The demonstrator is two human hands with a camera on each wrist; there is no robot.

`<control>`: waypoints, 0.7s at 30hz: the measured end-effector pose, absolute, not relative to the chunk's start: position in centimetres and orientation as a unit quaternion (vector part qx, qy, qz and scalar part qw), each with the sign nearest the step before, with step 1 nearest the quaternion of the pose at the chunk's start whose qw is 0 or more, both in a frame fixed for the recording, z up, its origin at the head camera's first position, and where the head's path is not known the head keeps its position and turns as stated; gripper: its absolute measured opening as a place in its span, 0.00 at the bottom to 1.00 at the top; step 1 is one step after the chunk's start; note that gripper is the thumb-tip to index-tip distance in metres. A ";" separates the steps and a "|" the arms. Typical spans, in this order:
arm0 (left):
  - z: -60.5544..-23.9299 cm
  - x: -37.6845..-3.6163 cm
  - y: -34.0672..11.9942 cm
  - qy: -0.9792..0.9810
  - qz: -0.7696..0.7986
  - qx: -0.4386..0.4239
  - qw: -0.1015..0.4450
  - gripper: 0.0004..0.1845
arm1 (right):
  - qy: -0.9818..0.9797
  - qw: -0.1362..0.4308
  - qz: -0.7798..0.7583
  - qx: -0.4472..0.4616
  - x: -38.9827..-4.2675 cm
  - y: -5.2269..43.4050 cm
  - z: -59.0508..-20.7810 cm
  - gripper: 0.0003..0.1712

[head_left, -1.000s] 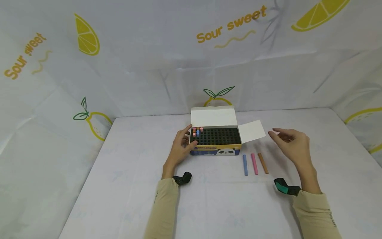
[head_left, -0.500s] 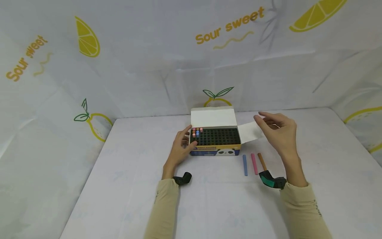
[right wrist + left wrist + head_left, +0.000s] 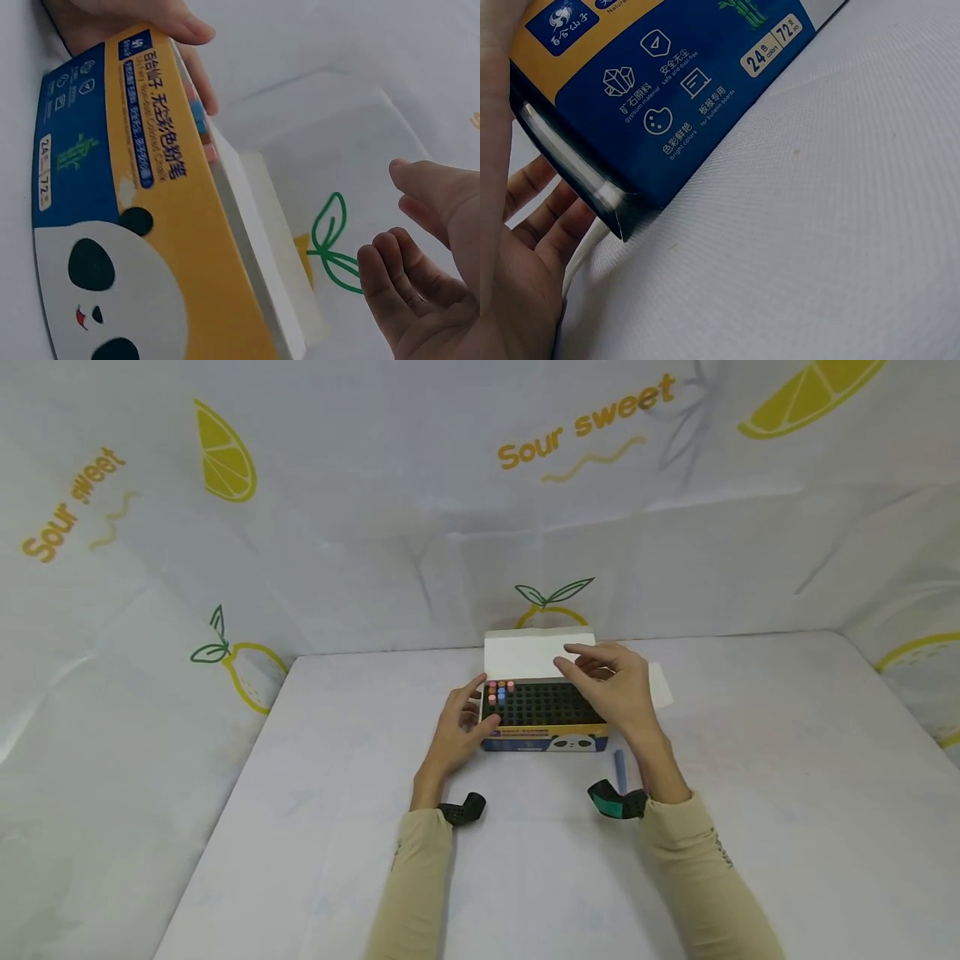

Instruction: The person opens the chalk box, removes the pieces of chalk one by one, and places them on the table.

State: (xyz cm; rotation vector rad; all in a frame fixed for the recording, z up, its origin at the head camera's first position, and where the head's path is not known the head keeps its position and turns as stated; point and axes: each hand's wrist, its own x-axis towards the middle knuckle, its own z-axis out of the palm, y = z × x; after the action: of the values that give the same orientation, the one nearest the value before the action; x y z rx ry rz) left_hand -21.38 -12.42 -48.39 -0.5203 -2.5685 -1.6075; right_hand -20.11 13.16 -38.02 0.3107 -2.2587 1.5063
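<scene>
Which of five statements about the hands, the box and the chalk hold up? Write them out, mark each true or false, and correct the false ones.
1. The left hand grips the left end of the chalk box. True.
2. The right hand pinches a chalk stick. False: its thumb and fingertips are apart, with nothing between them.
3. The white lid at the back of the box is open. True.
4. The chalk sticks in the box stand at its right end. False: they stand at its left end, near the left hand.
5. A blue chalk stick lies on the table. True.
</scene>
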 end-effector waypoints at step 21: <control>-48.6 -21.4 -12.5 -0.827 -0.535 -0.168 0.034 0.53 | -0.856 0.103 0.485 0.147 -22.0 7.7 -41.3 0.13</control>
State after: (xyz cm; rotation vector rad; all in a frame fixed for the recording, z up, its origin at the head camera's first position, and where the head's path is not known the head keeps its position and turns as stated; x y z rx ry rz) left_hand -21.38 -12.49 -48.55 -0.5183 -2.5441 -1.6464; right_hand -21.95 7.72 -41.27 0.4337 -2.5269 1.4303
